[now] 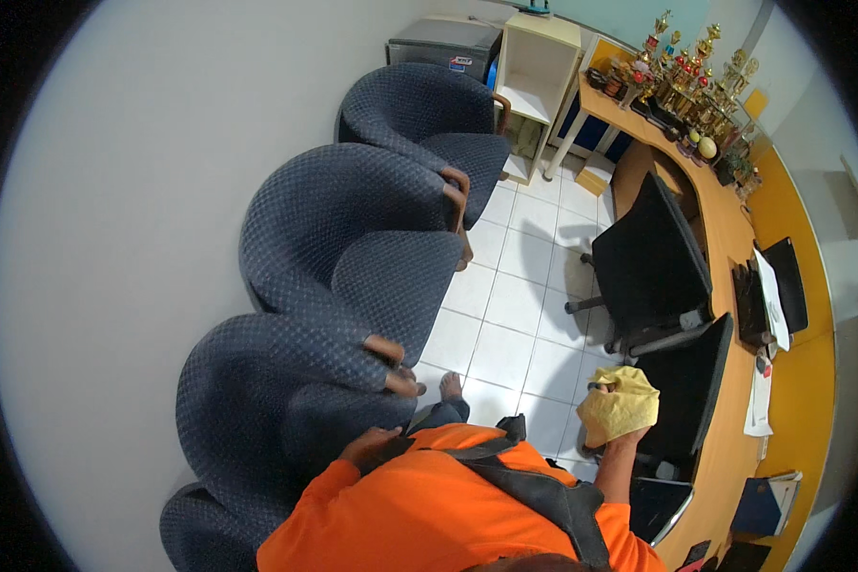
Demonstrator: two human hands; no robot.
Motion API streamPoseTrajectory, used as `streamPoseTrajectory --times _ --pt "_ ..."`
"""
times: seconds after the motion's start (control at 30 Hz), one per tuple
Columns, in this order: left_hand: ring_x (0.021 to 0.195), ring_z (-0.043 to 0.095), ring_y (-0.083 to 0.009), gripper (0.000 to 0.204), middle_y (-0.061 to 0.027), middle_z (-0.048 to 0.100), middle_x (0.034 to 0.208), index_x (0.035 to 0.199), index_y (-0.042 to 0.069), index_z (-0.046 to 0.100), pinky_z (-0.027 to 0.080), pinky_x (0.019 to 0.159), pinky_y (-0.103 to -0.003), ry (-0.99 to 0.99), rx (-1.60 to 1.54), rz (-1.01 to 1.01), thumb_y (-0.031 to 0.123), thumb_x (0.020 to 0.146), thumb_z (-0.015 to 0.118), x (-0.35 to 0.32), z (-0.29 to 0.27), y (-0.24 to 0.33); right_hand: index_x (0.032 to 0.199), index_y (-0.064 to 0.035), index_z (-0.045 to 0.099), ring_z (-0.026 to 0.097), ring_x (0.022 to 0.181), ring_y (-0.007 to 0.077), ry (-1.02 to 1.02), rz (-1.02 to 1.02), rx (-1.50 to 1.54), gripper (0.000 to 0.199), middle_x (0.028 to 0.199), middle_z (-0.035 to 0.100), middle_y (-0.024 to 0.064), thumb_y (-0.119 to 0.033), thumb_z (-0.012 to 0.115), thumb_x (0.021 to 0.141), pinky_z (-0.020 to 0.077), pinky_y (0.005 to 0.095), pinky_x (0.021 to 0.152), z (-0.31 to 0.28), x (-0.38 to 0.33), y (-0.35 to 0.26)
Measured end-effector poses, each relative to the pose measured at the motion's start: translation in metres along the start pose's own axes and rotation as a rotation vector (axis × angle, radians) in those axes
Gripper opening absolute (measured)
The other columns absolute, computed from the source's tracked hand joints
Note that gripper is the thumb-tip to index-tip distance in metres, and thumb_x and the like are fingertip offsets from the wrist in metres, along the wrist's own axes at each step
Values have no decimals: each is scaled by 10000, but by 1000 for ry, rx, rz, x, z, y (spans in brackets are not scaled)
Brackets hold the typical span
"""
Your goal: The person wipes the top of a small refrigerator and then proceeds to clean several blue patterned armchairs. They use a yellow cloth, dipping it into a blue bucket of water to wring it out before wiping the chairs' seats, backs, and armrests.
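We clutch a yellow cloth (629,405) in our right hand (626,439), left of the nearer black chair (693,396); farther left, our left hand's (371,444) grip we cannot tell.

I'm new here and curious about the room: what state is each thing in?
Yellow cloth: crumpled, held in the right hand.
Blue armchairs: upright, in a row along the wall.
Left hand: lowered near an armchair seat; whether touching is unclear.
Black office chairs: upright, beside the desk.
Trophies: standing on the desk.
Pale shelf unit: open-fronted.
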State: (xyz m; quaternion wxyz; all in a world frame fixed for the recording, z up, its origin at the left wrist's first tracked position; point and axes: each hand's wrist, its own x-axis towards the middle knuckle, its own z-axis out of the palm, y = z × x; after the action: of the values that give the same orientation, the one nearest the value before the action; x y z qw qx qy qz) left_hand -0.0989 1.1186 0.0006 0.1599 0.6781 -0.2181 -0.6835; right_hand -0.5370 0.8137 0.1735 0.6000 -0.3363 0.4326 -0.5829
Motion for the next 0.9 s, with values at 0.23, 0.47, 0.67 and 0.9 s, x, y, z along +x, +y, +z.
streamPoseTrajectory --times 0.23,0.47,0.67,0.9 --pt "1022 634 -289 581 -215 643 1150 1232 -2 604 486 878 -399 112 179 148 483 915 567 116 -28 216 1124 3 561 618 885 363 -84 83 329 549 1049 616 193 -479 375 939 540 496 772 31 118 -21" --pt "981 647 -306 553 -212 631 1191 1290 8 565 491 888 -376 315 70 244 420 920 571 191 -93 345 1076 -36 576 622 877 320 33 85 103 465 1012 625 144 -447 442 907 545 460 721 58 235 7" --pt "919 659 -247 518 -178 671 1082 1283 4 572 524 790 -357 678 -181 -18 382 929 575 202 -132 361 1087 -81 578 621 909 289 -110 323 197 371 1053 624 119 -377 472 890 528 455 767 105 404 38" --pt "833 673 -262 603 -194 662 1049 1288 -32 551 552 651 -383 747 -357 -160 434 907 589 226 -101 373 1128 -90 574 597 855 344 -75 620 470 468 995 611 145 -470 386 930 516 521 748 231 600 36"
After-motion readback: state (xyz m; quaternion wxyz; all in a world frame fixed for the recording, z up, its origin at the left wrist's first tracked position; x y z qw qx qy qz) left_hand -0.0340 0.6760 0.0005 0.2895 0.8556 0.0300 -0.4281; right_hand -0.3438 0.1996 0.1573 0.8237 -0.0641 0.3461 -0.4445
